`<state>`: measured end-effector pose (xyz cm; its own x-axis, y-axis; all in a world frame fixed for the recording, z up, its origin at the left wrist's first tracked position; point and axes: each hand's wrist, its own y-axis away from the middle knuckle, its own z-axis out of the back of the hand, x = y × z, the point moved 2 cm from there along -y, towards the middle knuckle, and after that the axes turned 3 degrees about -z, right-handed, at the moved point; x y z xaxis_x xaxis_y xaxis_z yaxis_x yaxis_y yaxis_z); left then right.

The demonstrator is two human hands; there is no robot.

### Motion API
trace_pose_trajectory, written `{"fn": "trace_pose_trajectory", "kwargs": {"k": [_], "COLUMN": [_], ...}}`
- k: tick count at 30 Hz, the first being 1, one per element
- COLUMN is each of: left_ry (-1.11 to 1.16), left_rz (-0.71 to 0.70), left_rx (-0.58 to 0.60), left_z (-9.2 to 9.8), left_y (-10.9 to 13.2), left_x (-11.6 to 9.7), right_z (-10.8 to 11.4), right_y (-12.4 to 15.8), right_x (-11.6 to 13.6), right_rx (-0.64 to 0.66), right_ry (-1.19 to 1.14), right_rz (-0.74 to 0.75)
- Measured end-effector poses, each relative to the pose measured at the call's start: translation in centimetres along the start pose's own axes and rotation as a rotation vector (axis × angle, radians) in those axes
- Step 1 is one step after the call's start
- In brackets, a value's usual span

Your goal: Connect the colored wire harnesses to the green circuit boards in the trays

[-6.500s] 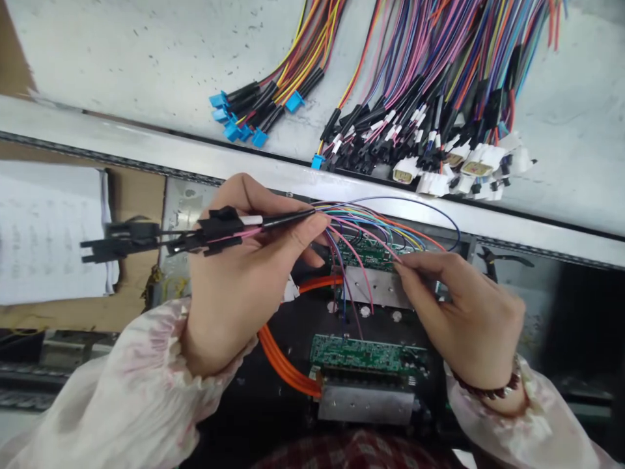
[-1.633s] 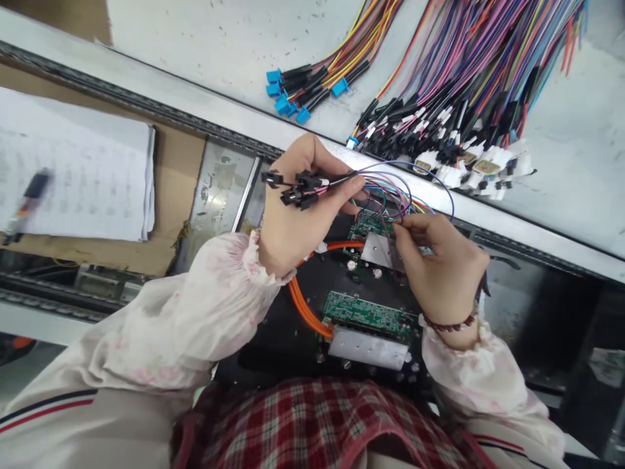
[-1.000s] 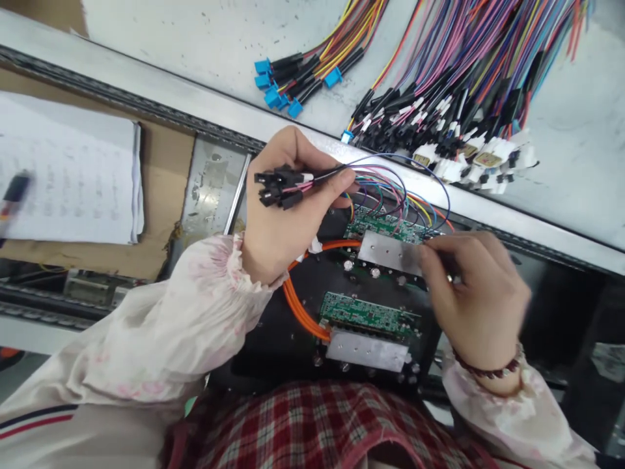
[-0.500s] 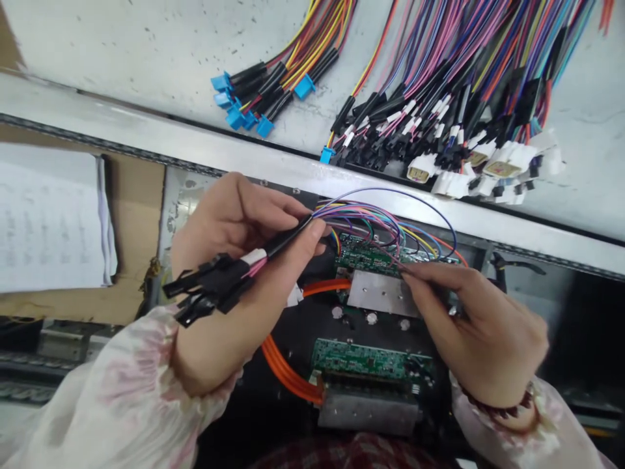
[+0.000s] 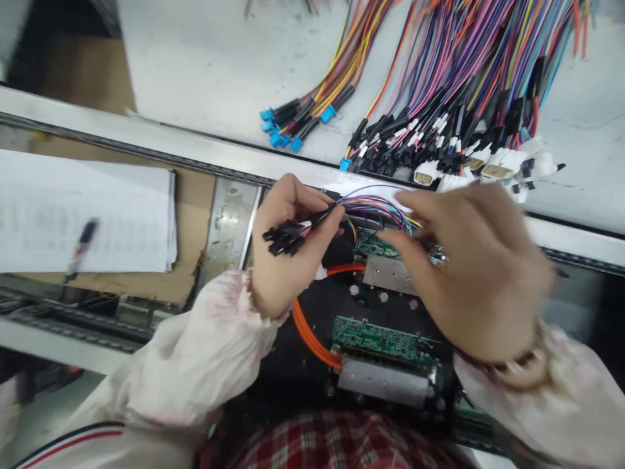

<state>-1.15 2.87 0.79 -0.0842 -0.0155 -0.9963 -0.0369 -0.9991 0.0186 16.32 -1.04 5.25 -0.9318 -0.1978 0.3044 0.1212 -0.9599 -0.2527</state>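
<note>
My left hand (image 5: pixel 283 254) is closed on a wire harness (image 5: pixel 297 231) with black connectors sticking out to the left; its coloured wires (image 5: pixel 375 207) arc right to the upper green circuit board (image 5: pixel 374 244). My right hand (image 5: pixel 473 273) is blurred, raised over the board's right side, fingers spread apart and holding nothing that I can see. A metal plate (image 5: pixel 388 273) lies below the upper board. A second green board (image 5: pixel 378 335) with its own metal plate (image 5: pixel 383 384) sits nearer me. Thick orange cables (image 5: pixel 310 332) curve between them.
Large bundles of coloured wires with black, white and blue connectors (image 5: pixel 439 130) lie on the grey surface beyond a metal rail (image 5: pixel 195 153). A stack of paper (image 5: pixel 83 221) with a pen (image 5: pixel 81 247) rests on cardboard at left.
My right hand lifted off the wires at the board and now hovers blurred above it with fingers apart. My left hand keeps hold of the harness. The view pulled back.
</note>
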Motion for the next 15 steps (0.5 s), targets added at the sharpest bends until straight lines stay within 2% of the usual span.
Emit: {"fn": "trace_pose_trajectory", "kwargs": {"k": [2,5,8,11,13,15], "left_ry": [-0.067,-0.354,-0.647,-0.876,-0.946,-0.971], "left_rz": [-0.047,-0.177,-0.342,-0.426,-0.475,-0.519], "left_rx": [0.026,0.054,0.217,0.409,0.4,0.33], "left_z": [0.8,2.3,2.9,2.8,3.1,3.6], "left_y": [0.4,2.0,4.8,6.9,6.7,4.4], "left_x": [-0.1,-0.6,-1.0,-1.3,-1.9,-2.6], "right_z": [-1.7,-4.2,-5.7,-5.7,-4.7,-3.0], "right_y": [-1.6,-3.0,-3.2,-2.9,-2.6,-2.4], "right_x": [0.7,1.1,1.0,0.9,0.9,0.8], "right_rx": [0.036,0.064,0.094,0.127,0.094,0.027], "right_ry": [-0.002,0.082,0.172,0.17,0.083,-0.055], "right_rz": [0.077,0.116,0.124,0.103,0.102,0.09]}}
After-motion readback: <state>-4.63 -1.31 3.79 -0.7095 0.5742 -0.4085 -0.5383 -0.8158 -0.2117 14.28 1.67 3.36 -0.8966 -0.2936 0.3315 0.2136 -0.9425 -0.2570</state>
